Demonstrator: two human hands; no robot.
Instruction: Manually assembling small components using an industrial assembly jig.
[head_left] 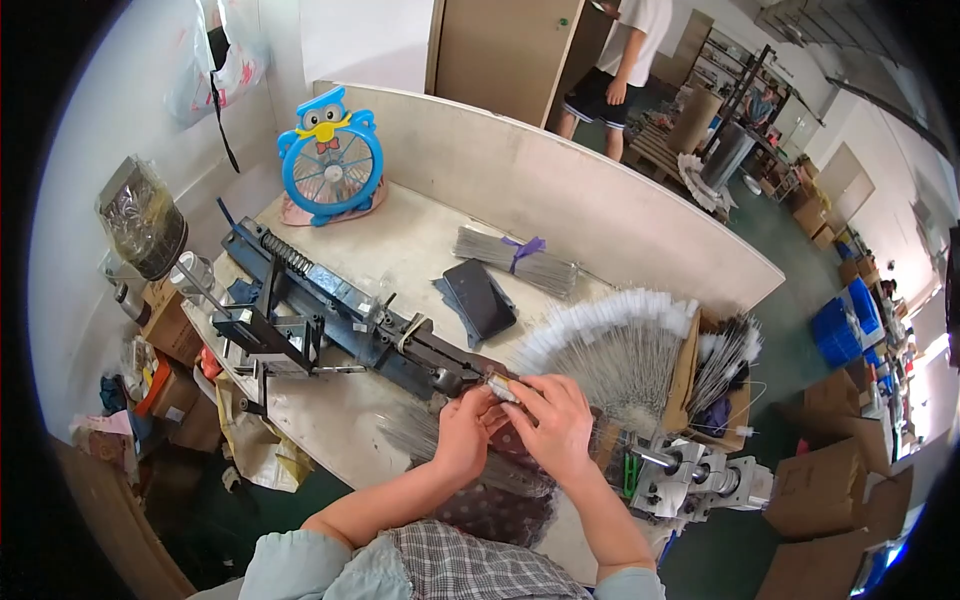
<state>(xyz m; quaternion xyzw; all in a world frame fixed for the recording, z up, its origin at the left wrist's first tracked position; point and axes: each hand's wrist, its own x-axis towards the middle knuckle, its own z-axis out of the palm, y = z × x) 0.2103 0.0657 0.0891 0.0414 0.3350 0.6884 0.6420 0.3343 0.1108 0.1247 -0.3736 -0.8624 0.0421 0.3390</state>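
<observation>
My left hand (464,437) and my right hand (556,426) meet over the near side of the workbench, at the end of a long dark metal jig (345,310) with a coil spring. Between my right thumb and fingers sits a small silvery-white piece (502,388), too small to name exactly. My left fingers are pinched together just beside it; what they hold, if anything, is hidden. Thin wires (408,428) lie beside my left wrist, and a dark spotted cloth (495,512) lies below my hands. A wide fan of thin wires with white ends (610,345) spreads beyond my right hand.
A blue owl-shaped fan (332,165), a purple-tied wire bundle (517,255) and a black phone-like slab (478,298) rest on the bench (425,215). At right are a metal clamp device (690,480) and a carton of wires (738,410). Another person (625,65) stands beyond the partition.
</observation>
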